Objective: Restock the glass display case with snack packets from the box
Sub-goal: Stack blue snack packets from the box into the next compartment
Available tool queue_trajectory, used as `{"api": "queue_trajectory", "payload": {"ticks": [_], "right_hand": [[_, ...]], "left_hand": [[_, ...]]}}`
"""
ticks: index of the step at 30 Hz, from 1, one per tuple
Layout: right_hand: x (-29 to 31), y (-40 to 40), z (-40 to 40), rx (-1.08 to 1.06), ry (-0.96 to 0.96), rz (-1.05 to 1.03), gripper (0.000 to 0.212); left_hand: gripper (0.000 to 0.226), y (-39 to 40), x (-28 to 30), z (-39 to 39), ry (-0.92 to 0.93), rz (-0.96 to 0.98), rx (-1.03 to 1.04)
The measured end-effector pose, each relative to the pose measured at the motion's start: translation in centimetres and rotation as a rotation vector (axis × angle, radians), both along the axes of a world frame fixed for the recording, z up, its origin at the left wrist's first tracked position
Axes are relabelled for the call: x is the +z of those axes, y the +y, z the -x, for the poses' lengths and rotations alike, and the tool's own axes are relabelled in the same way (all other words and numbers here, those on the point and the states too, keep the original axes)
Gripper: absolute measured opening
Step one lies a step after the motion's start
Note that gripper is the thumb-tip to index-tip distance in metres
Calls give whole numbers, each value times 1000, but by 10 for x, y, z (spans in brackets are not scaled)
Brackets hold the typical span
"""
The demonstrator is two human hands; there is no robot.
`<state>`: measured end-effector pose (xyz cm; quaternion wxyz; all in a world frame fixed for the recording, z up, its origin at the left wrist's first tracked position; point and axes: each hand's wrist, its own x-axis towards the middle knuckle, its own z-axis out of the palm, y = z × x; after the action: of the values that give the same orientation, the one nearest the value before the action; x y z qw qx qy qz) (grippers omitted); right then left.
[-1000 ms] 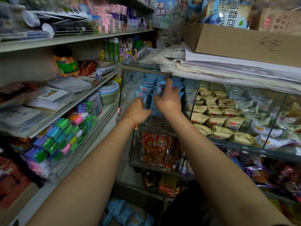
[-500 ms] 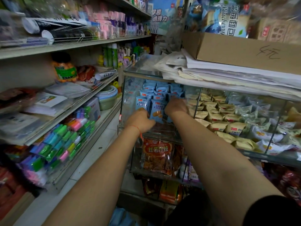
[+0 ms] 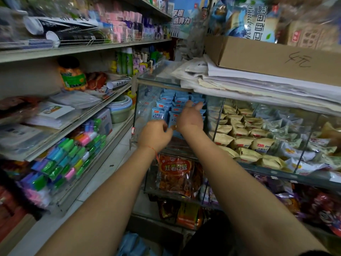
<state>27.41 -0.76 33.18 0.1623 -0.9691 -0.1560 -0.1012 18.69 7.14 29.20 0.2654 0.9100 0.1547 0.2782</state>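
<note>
Blue snack packets (image 3: 129,244) lie blurred at the bottom edge of the view between the forearms, and more blue packets (image 3: 160,112) stand stacked in the left compartment of the glass display case (image 3: 158,82). The left hand (image 3: 154,134) hovers at the front of that compartment with its fingers loosely curled and holding nothing, while the right hand (image 3: 190,118) reaches farther in, fingers relaxed and spread against the stacked packets. Beyond a glass divider to the right sit yellow packets (image 3: 238,133), and a cardboard box (image 3: 267,58) rests on papers on top of the case.
</note>
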Motion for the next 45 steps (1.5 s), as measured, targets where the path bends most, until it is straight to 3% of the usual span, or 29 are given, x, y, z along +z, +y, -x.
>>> {"api": "queue_trajectory", "payload": {"ticks": [3, 6, 7, 11, 20, 25, 31, 35, 38, 41, 43, 45], "right_hand": [[-7, -18, 51, 228, -407, -193, 30], [-35, -35, 105, 550, -711, -294, 15], [-53, -35, 117, 655, -678, -277, 15], [-166, -17, 141, 825, -308, -96, 17], [-437, -14, 139, 594, 633, 436, 33], [-544, -19, 135, 619, 967, 729, 41], [-636, -27, 170, 561, 1243, 767, 58], [-706, -64, 182, 130, 1267, 587, 60], [-675, -71, 185, 14, 1233, 495, 55], [-641, -59, 183, 87, 1267, 406, 44], [-618, -43, 180, 103, 1298, 173, 24], [-588, -25, 173, 40, 1300, -165, 35]], "left_hand": [[18, -11, -19, 37, -443, -298, 44], [23, 0, -69, 76, -454, -304, 97], [27, 6, -93, 86, -343, -257, 118], [34, 18, -200, 117, 433, -84, 132], [33, 21, -419, 180, 1081, 214, 74], [34, 32, -473, 175, 1143, 318, 13], [41, 44, -513, 174, 1220, 426, -43], [42, 40, -525, 175, 1243, 477, -71], [43, 41, -526, 177, 1276, 536, -39], [35, 43, -523, 176, 1215, 680, 20], [34, 44, -521, 173, 1114, 868, 113], [36, 42, -519, 167, 976, 1131, 223]]}}
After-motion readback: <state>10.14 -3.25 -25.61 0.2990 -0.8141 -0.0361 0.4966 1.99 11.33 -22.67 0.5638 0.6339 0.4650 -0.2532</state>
